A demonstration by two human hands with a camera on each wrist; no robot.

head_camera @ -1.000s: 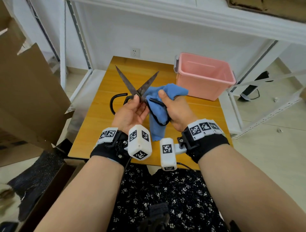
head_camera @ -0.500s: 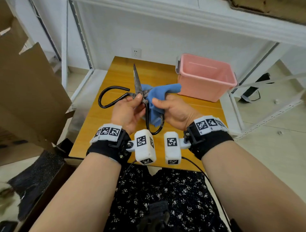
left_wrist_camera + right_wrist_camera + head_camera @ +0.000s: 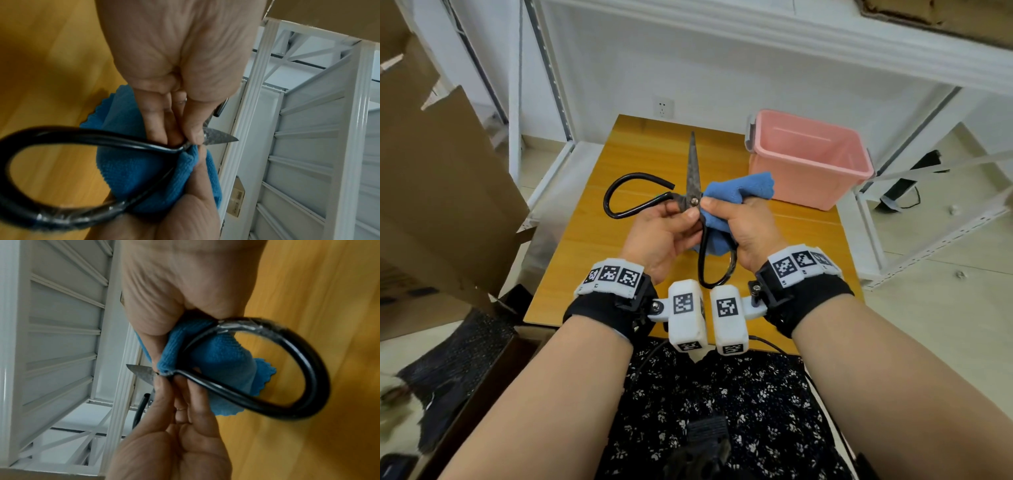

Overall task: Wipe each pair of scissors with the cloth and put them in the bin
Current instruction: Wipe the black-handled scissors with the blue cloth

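Pink bin on table, far right, nothing visible inside. Scissors held above table btwn my hands, blades together. My left hand pinches pivot; my right hand grips blue cloth w/ handle loop.

Walls: we see a plain white wall behind the table, with a white socket set low in it.
Table: we look down on a small table with an orange-yellow wooden top, its far edge close to the wall.
Shelving: we find white metal shelving crossing overhead, and its pale uprights and rails fill the side of the left wrist view.
Floor: we make out pale tiles to the right, with a black cable lying on them.
Cardboard: we have large brown cardboard standing at the left.
Light: we see even, soft daylight.
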